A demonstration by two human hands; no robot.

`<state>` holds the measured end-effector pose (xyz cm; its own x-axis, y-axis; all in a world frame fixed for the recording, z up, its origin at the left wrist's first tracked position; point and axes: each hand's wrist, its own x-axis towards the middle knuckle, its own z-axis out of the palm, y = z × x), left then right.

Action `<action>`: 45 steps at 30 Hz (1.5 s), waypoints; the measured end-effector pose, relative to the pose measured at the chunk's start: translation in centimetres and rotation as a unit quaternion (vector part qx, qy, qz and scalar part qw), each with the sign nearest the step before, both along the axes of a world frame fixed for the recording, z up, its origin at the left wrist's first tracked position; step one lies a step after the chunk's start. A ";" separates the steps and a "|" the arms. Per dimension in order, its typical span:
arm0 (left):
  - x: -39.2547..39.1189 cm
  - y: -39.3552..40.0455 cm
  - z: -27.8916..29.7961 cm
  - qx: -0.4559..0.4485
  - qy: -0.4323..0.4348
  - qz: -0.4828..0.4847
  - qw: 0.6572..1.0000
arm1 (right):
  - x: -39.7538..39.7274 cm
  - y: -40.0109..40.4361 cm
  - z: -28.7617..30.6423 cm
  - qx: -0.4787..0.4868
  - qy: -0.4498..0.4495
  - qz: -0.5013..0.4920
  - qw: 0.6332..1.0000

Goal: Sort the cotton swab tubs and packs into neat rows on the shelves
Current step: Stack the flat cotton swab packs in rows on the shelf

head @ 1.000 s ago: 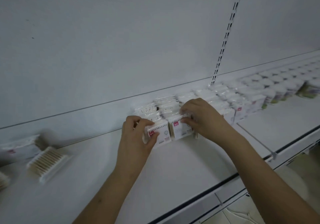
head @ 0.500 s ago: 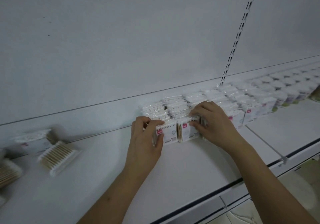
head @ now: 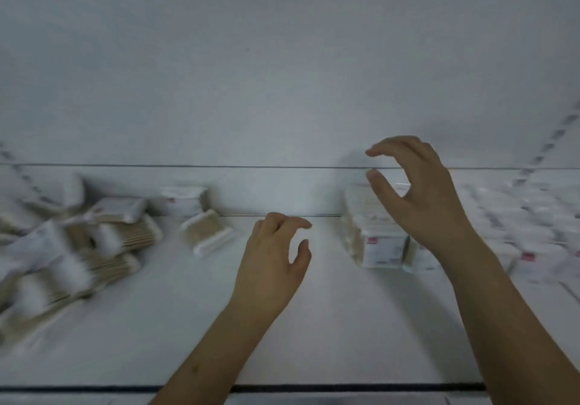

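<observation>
Both hands had let go of the stood-up packs (head: 381,249).
Left hand (head: 271,262) and right hand (head: 417,196) hovered loosely spread, empty; next, fetch from the loose pile (head: 78,247).

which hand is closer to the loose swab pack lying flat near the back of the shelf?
Left. The left hand hovers just right of the loose swab pack, not touching it. The right hand is farther right, raised above the tidy row of packs.

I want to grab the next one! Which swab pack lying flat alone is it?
Look along the white shelf, left of the left hand. One clear flat pack of wooden-stick cotton swabs lies alone, tilted, in front of an upright pack, apart from the messy heap.
</observation>
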<state>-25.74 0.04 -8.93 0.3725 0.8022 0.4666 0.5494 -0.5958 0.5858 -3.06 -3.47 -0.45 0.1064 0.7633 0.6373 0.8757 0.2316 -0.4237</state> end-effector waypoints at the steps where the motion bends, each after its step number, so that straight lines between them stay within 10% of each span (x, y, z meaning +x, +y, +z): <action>1: -1.1 -0.2 -0.2 -0.006 -0.005 0.021 1.000 | -1.6 1.2 0.2 0.006 0.008 0.016 1.000; 11: -10.6 -2.1 -1.4 0.016 -0.037 0.233 0.972 | -15.5 10.7 -2.3 -0.049 0.015 0.175 0.983; 20: -18.1 -1.1 -1.9 0.053 -0.026 0.522 0.851 | -21.5 12.1 -10.4 -0.109 -0.137 0.179 0.968; 26: -18.8 -0.2 -3.3 -0.003 0.138 0.500 0.855 | -21.6 11.7 -11.1 -0.080 -0.148 0.127 0.978; 36: -17.7 -1.3 -2.8 0.181 0.092 0.438 0.876 | -20.9 11.5 -11.3 -0.139 -0.112 0.094 0.980; 41: -17.4 -1.9 -2.4 0.201 0.030 0.327 0.923 | -21.0 10.8 -9.5 -0.208 0.096 0.224 0.947; 45: -17.4 -2.2 -2.1 0.174 0.003 0.297 0.939 | -21.5 10.3 -6.4 -0.334 0.559 0.293 0.700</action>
<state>-43.13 -2.20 -10.99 -0.0885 0.6686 0.7384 0.8478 -0.3386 0.4082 -24.55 6.83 -6.86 -0.2031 0.9724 -0.1147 -0.2530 -0.1652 -0.9533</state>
